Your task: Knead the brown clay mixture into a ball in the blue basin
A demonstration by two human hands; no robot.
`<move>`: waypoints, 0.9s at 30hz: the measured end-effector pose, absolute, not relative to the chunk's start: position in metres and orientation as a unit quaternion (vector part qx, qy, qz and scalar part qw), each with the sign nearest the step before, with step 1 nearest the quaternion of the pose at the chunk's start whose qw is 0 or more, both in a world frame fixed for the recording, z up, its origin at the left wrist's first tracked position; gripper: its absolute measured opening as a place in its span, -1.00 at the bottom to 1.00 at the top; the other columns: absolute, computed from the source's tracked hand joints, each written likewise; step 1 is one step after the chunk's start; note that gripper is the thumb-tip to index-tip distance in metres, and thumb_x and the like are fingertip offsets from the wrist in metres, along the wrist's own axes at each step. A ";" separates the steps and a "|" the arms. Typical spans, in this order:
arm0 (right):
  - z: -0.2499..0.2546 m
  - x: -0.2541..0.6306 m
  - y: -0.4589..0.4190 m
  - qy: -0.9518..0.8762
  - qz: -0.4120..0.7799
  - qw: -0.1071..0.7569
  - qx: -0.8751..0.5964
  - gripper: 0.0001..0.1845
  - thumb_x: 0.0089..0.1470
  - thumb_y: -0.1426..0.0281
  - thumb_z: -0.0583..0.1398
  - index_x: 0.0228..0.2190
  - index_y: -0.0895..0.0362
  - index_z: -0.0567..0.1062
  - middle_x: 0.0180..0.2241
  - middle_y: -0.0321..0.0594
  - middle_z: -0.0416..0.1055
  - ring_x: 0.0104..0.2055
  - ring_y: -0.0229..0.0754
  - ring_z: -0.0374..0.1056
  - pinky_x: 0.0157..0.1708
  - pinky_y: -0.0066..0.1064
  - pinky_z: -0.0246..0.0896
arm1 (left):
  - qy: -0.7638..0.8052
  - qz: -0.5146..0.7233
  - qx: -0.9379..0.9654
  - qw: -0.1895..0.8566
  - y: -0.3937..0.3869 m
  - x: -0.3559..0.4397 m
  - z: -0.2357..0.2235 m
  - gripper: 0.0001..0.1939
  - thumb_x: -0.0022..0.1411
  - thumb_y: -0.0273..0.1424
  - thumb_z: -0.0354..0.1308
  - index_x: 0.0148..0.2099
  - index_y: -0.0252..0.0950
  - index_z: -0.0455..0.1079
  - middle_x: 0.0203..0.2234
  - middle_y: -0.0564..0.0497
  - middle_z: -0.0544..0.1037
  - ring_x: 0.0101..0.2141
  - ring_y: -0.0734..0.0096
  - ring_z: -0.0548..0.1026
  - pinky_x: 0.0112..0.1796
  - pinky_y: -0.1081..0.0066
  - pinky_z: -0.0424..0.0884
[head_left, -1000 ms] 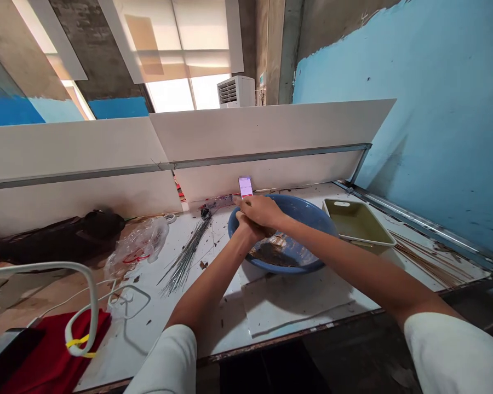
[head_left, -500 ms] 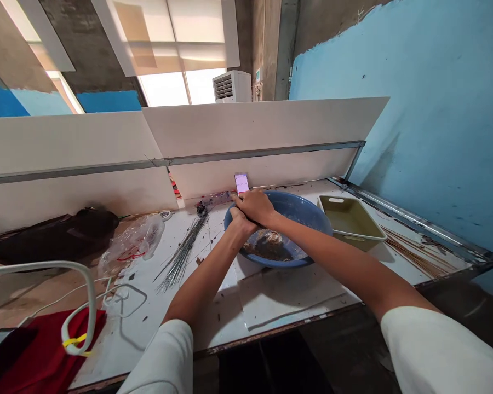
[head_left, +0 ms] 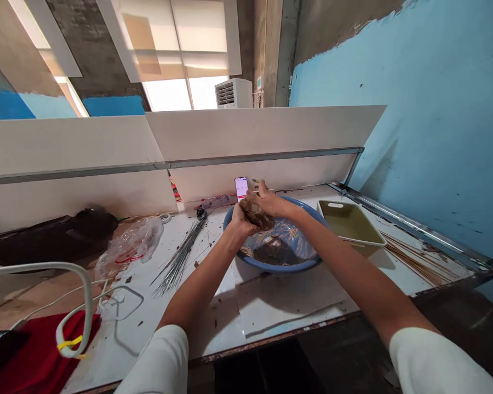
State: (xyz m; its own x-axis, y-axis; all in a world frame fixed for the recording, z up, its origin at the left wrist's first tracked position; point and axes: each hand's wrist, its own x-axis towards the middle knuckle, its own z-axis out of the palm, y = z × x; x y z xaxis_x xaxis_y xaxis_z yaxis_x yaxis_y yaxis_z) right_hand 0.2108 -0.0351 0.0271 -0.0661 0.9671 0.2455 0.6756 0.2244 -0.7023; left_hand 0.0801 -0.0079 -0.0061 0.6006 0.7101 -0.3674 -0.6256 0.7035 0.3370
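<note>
Both my hands meet over the far left rim of a blue bowl (head_left: 308, 262). Between them sits a brown lump (head_left: 258, 215) of soft, dough-like stuff. My left hand (head_left: 235, 220) cups it from the left and below. My right hand (head_left: 271, 202) presses on it from the right, fingers curved round it. Dark brown mix lies in the bottom of the bowl over a shiny plastic liner. A bundle of thin metal skewers (head_left: 181, 254) lies on the white table to the left of the bowl.
A lit phone (head_left: 241, 187) leans on the white partition behind the bowl. An olive tray (head_left: 349, 221) stands right of it, with bamboo sticks (head_left: 414, 262) beyond. Left lie a crumpled plastic bag (head_left: 129, 246), a white cable (head_left: 82, 306), red cloth (head_left: 33, 361) and a dark bag (head_left: 49, 238).
My hands have lifted from the bowl's rim and turned, so the brown lump now shows between them. The view has shifted slightly.
</note>
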 end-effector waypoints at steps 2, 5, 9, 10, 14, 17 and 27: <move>0.030 0.222 -0.042 -0.699 0.216 0.346 -0.588 -0.24 0.57 -0.11 0.06 0.51 0.08 0.21 0.36 0.15 0.55 0.30 0.12 0.56 0.36 -0.02 0.35 | 0.249 0.366 0.112 0.890 -0.010 0.079 -0.005 -0.81 0.42 -0.39 0.13 -0.16 -0.29 0.58 -0.42 -0.12 0.71 -0.49 0.16 0.64 -0.35 0.24 0.62; 0.034 0.236 -0.052 -0.733 0.232 0.275 -0.578 -0.32 0.54 -0.14 0.08 0.37 0.05 0.42 0.32 0.03 0.60 0.30 0.11 0.56 0.34 -0.13 0.36 | 0.282 0.369 0.130 0.876 -0.013 0.079 -0.005 -0.81 0.39 -0.41 0.14 -0.12 -0.27 0.61 -0.39 -0.12 0.72 -0.42 0.09 0.69 -0.18 0.11 0.67; 0.035 0.243 -0.071 -0.803 0.217 0.216 -0.511 -0.16 0.26 0.06 0.43 0.42 0.05 0.37 0.29 -0.01 0.62 0.26 0.15 0.57 0.22 -0.18 0.42 | 0.304 0.349 0.128 0.877 -0.019 0.080 -0.003 -0.76 0.40 -0.40 0.11 -0.08 -0.29 0.62 -0.32 -0.20 0.76 -0.25 -0.08 0.77 -0.02 -0.05 0.69; 0.035 0.243 -0.076 -0.810 0.210 0.220 -0.502 -0.05 0.18 0.12 0.48 0.46 0.06 0.32 0.30 0.02 0.60 0.27 0.18 0.57 0.21 -0.17 0.44 | 0.301 0.346 0.125 0.880 -0.020 0.080 -0.002 -0.74 0.41 -0.39 0.11 -0.06 -0.30 0.63 -0.29 -0.22 0.77 -0.19 -0.12 0.79 0.02 -0.09 0.68; 0.027 0.242 -0.086 -0.826 0.193 0.233 -0.476 0.29 -0.03 0.20 0.59 0.57 0.06 0.17 0.45 0.16 0.41 0.44 0.29 0.43 0.32 -0.05 0.42 | 0.294 0.362 0.105 0.878 -0.028 0.080 0.007 -0.70 0.43 -0.41 0.09 0.00 -0.30 0.64 -0.32 -0.19 0.77 -0.11 -0.11 0.81 0.09 -0.08 0.68; 0.015 0.242 -0.081 -0.844 0.171 0.243 -0.447 0.56 -0.14 0.23 0.65 0.65 0.01 -0.04 0.57 0.20 0.19 0.60 0.35 0.21 0.49 0.11 0.27 | 0.288 0.373 0.105 0.876 -0.036 0.078 0.014 -0.76 0.44 -0.41 0.11 -0.08 -0.30 0.63 -0.39 -0.18 0.75 -0.16 -0.07 0.82 0.06 -0.04 0.71; 0.027 0.260 -0.083 -0.843 0.110 0.258 -0.458 0.67 -0.20 0.40 0.64 0.67 -0.06 -0.17 0.59 0.24 0.10 0.64 0.40 0.11 0.50 0.13 0.24 | 0.215 0.354 0.106 0.904 -0.031 0.097 0.032 -0.64 0.48 -0.44 0.08 0.15 -0.37 0.64 -0.33 -0.19 0.78 -0.25 -0.04 0.82 -0.02 -0.01 0.73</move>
State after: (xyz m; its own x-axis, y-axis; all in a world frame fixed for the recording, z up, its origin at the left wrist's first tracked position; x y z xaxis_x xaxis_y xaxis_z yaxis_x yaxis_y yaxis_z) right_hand 0.2596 -0.0829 0.0271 -0.4462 0.8301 0.3344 0.7162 0.5553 -0.4227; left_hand 0.0966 -0.0312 0.0320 0.6579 0.6848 -0.3135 -0.5940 0.7277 0.3431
